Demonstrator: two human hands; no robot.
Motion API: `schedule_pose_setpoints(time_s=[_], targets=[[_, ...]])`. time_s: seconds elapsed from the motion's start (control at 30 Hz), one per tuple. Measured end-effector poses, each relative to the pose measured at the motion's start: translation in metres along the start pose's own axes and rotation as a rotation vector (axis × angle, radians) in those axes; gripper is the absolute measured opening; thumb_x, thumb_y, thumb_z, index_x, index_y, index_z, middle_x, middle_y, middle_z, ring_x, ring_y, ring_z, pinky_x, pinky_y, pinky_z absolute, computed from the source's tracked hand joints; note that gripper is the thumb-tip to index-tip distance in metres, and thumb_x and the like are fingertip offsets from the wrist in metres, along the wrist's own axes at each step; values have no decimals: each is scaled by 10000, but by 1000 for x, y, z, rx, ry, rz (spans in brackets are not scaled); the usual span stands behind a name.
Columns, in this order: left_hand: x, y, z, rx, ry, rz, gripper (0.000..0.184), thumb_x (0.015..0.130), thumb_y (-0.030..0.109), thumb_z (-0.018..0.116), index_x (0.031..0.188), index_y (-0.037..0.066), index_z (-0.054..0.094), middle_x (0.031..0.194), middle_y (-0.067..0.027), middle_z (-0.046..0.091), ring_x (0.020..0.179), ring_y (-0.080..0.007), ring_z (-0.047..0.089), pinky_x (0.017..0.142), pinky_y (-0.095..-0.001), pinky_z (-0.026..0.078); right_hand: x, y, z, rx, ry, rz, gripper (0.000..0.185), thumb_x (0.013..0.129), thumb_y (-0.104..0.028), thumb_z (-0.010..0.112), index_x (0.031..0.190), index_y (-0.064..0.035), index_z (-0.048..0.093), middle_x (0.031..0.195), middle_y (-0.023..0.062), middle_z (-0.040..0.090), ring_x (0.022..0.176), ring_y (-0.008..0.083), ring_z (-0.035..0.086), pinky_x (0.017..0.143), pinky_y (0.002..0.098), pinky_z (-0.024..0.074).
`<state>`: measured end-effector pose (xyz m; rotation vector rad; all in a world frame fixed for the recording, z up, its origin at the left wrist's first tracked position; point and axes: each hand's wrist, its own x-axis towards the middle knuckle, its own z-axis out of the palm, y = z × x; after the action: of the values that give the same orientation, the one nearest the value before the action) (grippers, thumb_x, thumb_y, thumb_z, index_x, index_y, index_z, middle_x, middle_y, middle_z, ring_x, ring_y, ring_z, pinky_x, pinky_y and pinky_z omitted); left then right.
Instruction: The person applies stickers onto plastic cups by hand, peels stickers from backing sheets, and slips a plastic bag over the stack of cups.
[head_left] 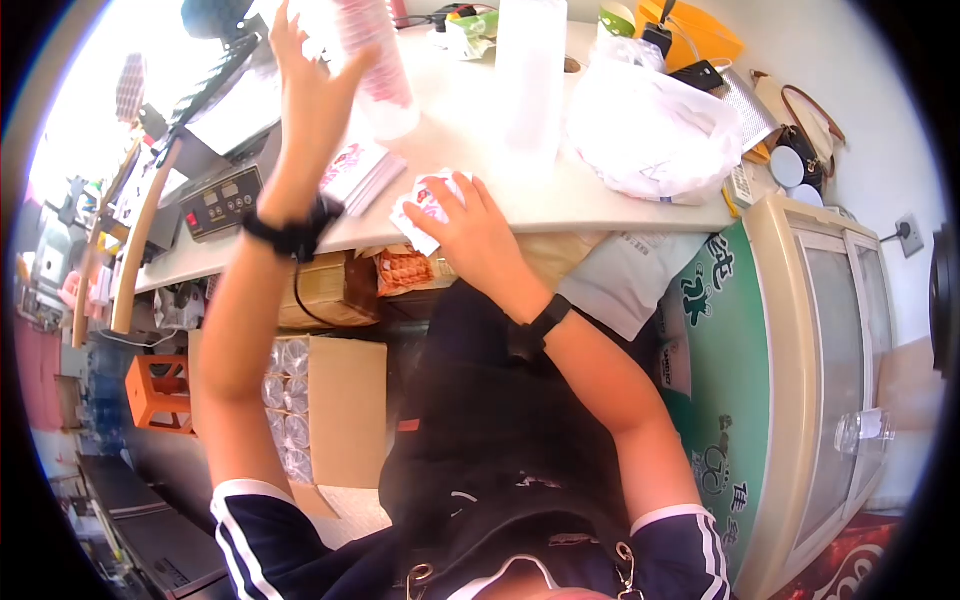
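Observation:
My left hand [318, 95] is raised over the counter with its fingers spread and holds nothing that I can see. Just beside it stands a tall nested stack of plastic cups [378, 65] with pink print; whether the fingers touch it I cannot tell. At the counter's front edge, my right hand [475, 228] has its fingers closed over a crumpled-looking piece of white printed paper [420, 212]. Between the two hands lies a pile of flat white paper pieces [365, 175] with pink print.
A tall translucent stack [530, 85] and a white plastic bag [650, 130] stand on the counter [450, 120]. A control box [222, 203] with a display sits left. Below are a carton of clear cups [345, 410] and an orange stool [158, 392]; a freezer [770, 380] stands right.

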<state>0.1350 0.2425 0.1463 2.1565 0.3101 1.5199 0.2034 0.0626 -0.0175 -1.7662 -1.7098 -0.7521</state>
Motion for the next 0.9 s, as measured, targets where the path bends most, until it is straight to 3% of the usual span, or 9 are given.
schedule_pose_setpoints(time_s=[0.07, 0.17, 0.33, 0.4, 0.5, 0.6, 0.67, 0.77, 0.9], targets=[[-58, 52, -9, -112, -105, -15, 913, 788, 98, 748, 1508, 31, 191, 1507, -173, 303, 1383, -319, 347, 1118, -461, 316, -4, 0, -11, -1, 32, 5, 380, 793, -139, 606, 1171, -152, 641, 1254, 143, 576, 1167, 387, 527, 1021, 487, 432], [-136, 96, -21, -201, -161, -149, 936, 817, 180, 721, 1532, 62, 129, 1558, -185, 235, 1442, -316, 266, 1169, -471, 230, -10, 8, -17, 104, 142, 54, 409, 787, -68, 596, 1186, -146, 639, 1165, 52, 649, 1064, 282, 622, 907, 390, 524], [-227, 107, -3, -421, -212, -439, 1154, 752, 349, 787, 1547, 51, 5, 1597, -177, 135, 1488, -326, 137, 1188, -479, 141, -30, -22, -73, 443, 280, 377, 507, 781, 36, 580, 1273, -86, 574, 1138, 96, 686, 975, 304, 674, 803, 376, 553], [-248, 113, 12, -572, -357, -467, 1349, 662, 423, 850, 1539, 57, -106, 1600, -194, 84, 1491, -343, 105, 1186, -475, 135, -53, -60, -98, 640, 245, 776, 538, 776, 18, 572, 1304, -45, 495, 1215, 121, 649, 1011, 333, 653, 825, 389, 543], [-267, 129, 21, -793, -586, -485, 1424, 614, 393, 911, 1531, 16, -112, 1603, -201, -47, 1488, -339, 43, 1178, -461, 156, -83, -84, -137, 560, -104, 794, 500, 756, -31, 600, 1238, -27, 467, 1348, 175, 550, 1107, 350, 596, 879, 404, 526], [-280, 145, 24, -1172, -628, -829, 1283, 705, 250, 869, 1548, 51, -78, 1602, -187, 93, 1476, -297, 147, 1173, -422, 187, -95, -71, -186, 567, -367, 698, 692, 767, -153, 735, 1368, 3, 430, 1481, 182, 416, 1137, 340, 546, 931, 373, 481], [-277, 157, 13, -1286, -635, -1161, 954, 865, 124, 685, 1563, 62, 37, 1544, -150, 304, 1415, -246, 315, 1155, -387, 244, -102, -69, -205, 630, -518, 643, 907, 686, -303, 819, 1434, -4, 403, 1494, 171, 379, 1159, 358, 463, 1022, 445, 380], [-268, 160, 13, -1326, -614, -1371, 715, 961, 257, 509, 1548, 63, 151, 1475, -186, 407, 1348, -298, 440, 1124, -436, 338, -112, -72, -210, 645, -535, 678, 827, 689, -357, 806, 1381, -22, 499, 1406, 146, 460, 1099, 326, 475, 1004, 455, 383], [-272, 157, 15, -1366, -492, -1558, 589, 989, 133, 500, 1522, 48, 264, 1399, -128, 491, 1258, -196, 497, 1058, -347, 390, -131, -69, -196, 333, -420, 579, 384, 777, -197, 754, 1111, -33, 655, 1149, 96, 567, 1094, 314, 507, 962, 495, 405]])
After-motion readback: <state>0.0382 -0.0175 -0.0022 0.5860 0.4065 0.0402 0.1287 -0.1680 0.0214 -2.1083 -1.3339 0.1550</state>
